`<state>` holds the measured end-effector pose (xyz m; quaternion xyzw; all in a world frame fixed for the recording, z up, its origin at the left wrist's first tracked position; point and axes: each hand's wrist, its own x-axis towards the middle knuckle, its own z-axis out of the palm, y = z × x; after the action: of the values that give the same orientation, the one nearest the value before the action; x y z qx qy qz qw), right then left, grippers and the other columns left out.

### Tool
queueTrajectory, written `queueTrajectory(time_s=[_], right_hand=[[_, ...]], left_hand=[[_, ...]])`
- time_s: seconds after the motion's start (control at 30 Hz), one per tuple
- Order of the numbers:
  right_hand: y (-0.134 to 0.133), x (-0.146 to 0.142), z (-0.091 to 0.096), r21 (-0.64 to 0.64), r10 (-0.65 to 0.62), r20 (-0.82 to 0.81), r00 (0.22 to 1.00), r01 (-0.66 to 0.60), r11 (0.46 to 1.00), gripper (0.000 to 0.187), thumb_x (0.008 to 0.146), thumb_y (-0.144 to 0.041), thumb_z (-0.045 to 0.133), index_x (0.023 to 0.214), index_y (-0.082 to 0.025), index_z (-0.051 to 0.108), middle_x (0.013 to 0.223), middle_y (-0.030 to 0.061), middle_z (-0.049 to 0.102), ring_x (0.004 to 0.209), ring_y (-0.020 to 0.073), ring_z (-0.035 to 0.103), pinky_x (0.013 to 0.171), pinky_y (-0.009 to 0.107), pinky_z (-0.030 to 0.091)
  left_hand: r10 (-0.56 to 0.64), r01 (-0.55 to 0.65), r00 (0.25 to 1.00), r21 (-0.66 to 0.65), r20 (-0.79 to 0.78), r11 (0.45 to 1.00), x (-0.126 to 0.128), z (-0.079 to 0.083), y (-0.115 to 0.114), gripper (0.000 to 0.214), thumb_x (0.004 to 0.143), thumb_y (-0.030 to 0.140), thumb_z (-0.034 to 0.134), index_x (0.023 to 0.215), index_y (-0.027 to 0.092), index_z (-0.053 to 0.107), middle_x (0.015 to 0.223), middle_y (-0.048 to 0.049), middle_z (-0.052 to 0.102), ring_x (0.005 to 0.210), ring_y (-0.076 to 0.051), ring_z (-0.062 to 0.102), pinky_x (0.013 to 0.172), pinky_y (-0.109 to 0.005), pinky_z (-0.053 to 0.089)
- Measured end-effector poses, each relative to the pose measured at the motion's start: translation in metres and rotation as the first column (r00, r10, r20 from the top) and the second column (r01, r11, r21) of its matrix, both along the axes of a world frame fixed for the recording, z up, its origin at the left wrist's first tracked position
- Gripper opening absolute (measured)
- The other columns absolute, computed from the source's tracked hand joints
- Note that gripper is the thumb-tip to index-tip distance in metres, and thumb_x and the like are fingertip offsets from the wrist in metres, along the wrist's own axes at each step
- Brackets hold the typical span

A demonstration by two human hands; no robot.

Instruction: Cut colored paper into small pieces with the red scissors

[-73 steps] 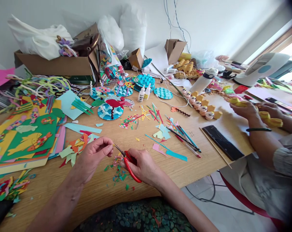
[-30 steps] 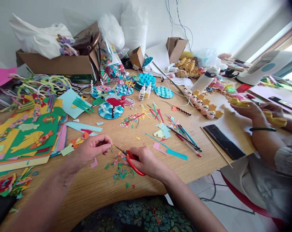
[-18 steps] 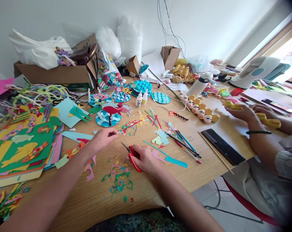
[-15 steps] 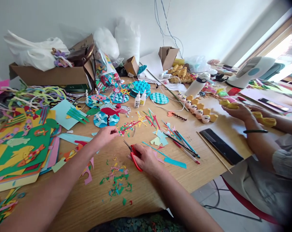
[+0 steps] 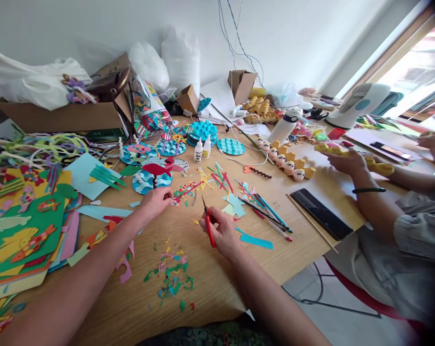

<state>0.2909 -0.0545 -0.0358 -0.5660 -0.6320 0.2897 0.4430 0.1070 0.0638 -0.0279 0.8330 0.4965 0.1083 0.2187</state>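
My right hand [image 5: 221, 231] grips a pair of scissors [image 5: 209, 227] by the red handles, with the dark blades pointing up and away from me. A tiny yellow paper bit [image 5: 195, 222] shows beside its fingertips. My left hand [image 5: 160, 198] has its fingers pinched together at the edge of small cut paper pieces [image 5: 185, 193]; whatever is between them is hidden. Just beyond it, a red paper fish [image 5: 157, 169] stands on a blue wavy disc [image 5: 140, 183]. Paper scraps [image 5: 174, 274] in green, pink and yellow lie on the table in front of me.
Coloured paper sheets with fish cutouts [image 5: 22, 221] pile up at left. Two glue bottles [image 5: 198, 150] stand mid-table. Pencils [image 5: 271, 216], a wooden stick [image 5: 311, 222] and a black phone [image 5: 321, 214] lie at right. A co-worker's hand [image 5: 349, 161] holds a yellow egg-carton strip [image 5: 379, 166].
My right hand has turned the scissors more upright and slightly away from my left hand. The yellow bit now shows by its fingertips. My left hand stays by the small pieces; the view has shifted slightly.
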Motion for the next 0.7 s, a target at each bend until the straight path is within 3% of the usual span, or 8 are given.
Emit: queueTrajectory(time_s=[0.1,0.27,0.57,0.7], right_hand=[[0.001,0.002,0.001,-0.002,-0.054,-0.195,0.979,0.055,0.998,0.030,0.079,-0.044,0.050,0.063,-0.019,0.045,0.053,-0.0028,0.046,0.050,0.0096,0.044,0.049,0.021,0.038],[0.003,0.003,0.001,-0.069,-0.129,-0.464,0.876,0.110,0.992,0.033,0.078,-0.050,0.051,0.067,-0.019,0.047,0.056,-0.0025,0.051,0.048,0.0093,0.049,0.047,0.021,0.043],[0.003,0.000,0.009,-0.084,-0.141,-0.508,0.850,0.114,0.990,0.035,0.073,-0.050,0.055,0.062,-0.019,0.044,0.055,-0.0036,0.049,0.047,0.0080,0.049,0.046,0.020,0.042],[0.003,0.001,0.008,-0.084,-0.119,-0.496,0.860,0.088,0.993,0.035,0.076,-0.049,0.053,0.061,-0.019,0.042,0.055,-0.0041,0.046,0.048,0.0079,0.048,0.048,0.020,0.043]], left_hand=[[-0.094,0.094,0.996,0.018,-0.010,0.995,0.007,0.003,-0.009,0.015,0.075,0.022,0.046,0.077,0.018,0.061,0.078,-0.0032,0.064,0.072,-0.017,0.056,0.065,-0.026,0.041],[-0.184,0.187,0.982,0.063,-0.048,0.980,0.018,0.011,-0.020,0.018,0.077,0.013,0.042,0.074,0.018,0.059,0.078,-0.0043,0.060,0.077,-0.017,0.054,0.069,-0.026,0.040],[-0.319,0.323,0.940,0.014,-0.119,0.946,0.046,0.000,-0.045,0.013,0.076,0.014,0.050,0.078,0.019,0.062,0.078,-0.0036,0.061,0.073,-0.018,0.057,0.063,-0.026,0.040],[-0.320,0.323,0.933,-0.011,-0.165,0.946,0.056,0.001,-0.050,0.015,0.075,0.011,0.048,0.073,0.018,0.061,0.074,-0.0042,0.061,0.068,-0.018,0.057,0.060,-0.027,0.040]])
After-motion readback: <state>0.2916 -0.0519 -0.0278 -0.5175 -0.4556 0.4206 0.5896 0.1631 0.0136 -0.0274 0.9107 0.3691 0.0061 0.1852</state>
